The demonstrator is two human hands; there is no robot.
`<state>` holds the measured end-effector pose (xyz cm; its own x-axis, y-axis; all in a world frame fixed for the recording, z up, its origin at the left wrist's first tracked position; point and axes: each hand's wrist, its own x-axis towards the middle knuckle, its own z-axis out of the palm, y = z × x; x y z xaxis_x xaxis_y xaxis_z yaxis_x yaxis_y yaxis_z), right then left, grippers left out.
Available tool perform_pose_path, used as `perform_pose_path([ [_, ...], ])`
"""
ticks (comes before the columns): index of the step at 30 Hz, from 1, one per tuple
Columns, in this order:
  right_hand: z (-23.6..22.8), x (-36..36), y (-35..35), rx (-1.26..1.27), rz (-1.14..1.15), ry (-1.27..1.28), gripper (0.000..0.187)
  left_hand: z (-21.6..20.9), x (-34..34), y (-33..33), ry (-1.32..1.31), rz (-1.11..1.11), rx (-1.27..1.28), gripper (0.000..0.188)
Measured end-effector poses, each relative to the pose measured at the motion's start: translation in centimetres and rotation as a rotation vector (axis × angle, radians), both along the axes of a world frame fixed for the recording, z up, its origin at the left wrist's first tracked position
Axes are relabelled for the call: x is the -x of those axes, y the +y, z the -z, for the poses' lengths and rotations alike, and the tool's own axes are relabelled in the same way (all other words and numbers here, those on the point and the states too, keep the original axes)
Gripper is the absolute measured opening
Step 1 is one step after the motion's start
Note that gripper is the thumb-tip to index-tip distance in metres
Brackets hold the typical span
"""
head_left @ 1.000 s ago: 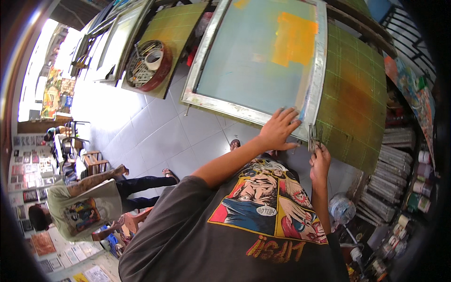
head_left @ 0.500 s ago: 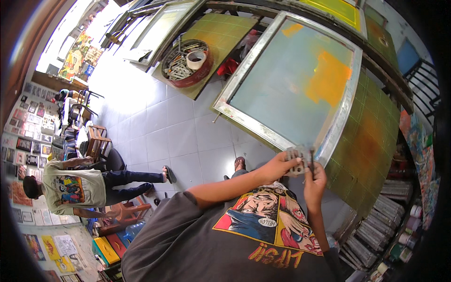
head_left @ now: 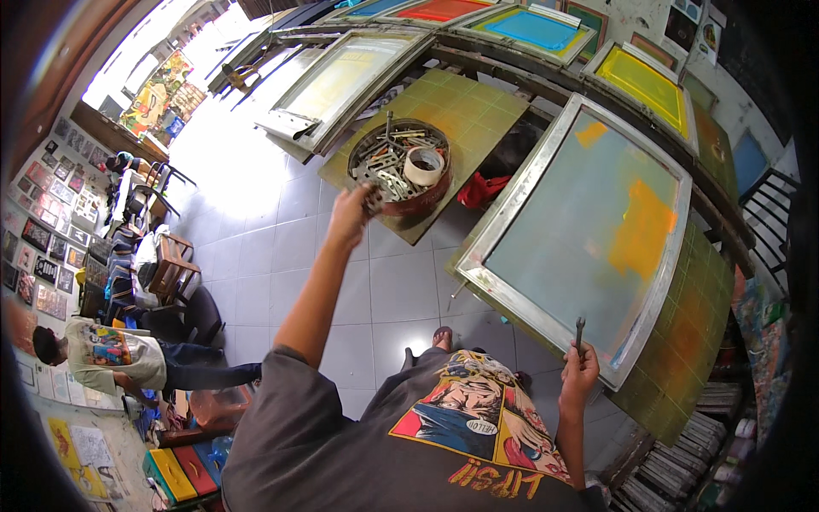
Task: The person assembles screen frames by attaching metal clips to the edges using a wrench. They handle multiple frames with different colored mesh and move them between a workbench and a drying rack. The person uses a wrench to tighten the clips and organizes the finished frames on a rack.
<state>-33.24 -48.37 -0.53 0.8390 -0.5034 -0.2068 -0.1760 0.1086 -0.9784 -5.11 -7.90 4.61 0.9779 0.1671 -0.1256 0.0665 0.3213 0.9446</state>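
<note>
My left hand [head_left: 348, 218] reaches out to the near-left rim of a round dark-red tub [head_left: 420, 206]. Its fingers are closed on a grey metal bracket [head_left: 373, 198], which is blurred and partly hidden. Inside the tub lie metal brackets, tools and a roll of pale tape [head_left: 423, 166]. At the near corner of a framed printing screen [head_left: 563, 213], my right hand [head_left: 580, 372] grips an open-end wrench [head_left: 579, 331], its jaw pointing up. Orange patches mark the screen's grey-blue mesh.
Under the tub is a green-yellow board [head_left: 478, 107]. More screens, including a yellow one [head_left: 641, 88] and a blue one [head_left: 533, 31], line the far side. A person [head_left: 128, 358] stands at the left near a brown stool [head_left: 220, 410]. Stacked bars [head_left: 682, 452] lie at lower right.
My left hand has left my right hand and swung far left to the tub with the bracket. My right hand keeps the wrench. The view has shifted, and the person at left appears lower.
</note>
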Motion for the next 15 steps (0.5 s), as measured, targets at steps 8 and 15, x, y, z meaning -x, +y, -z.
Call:
perform_pose_path([
  [8,0.5,-0.3,4.7,-0.033,0.228,-0.061,0.012,2.6,-7.2,6.8,-0.097,-0.169,-0.990,0.046],
  [15,1.8,0.8,6.5,0.171,0.117,0.060,0.019,6.0,5.2,0.1,-0.252,-0.003,-0.713,0.020],
])
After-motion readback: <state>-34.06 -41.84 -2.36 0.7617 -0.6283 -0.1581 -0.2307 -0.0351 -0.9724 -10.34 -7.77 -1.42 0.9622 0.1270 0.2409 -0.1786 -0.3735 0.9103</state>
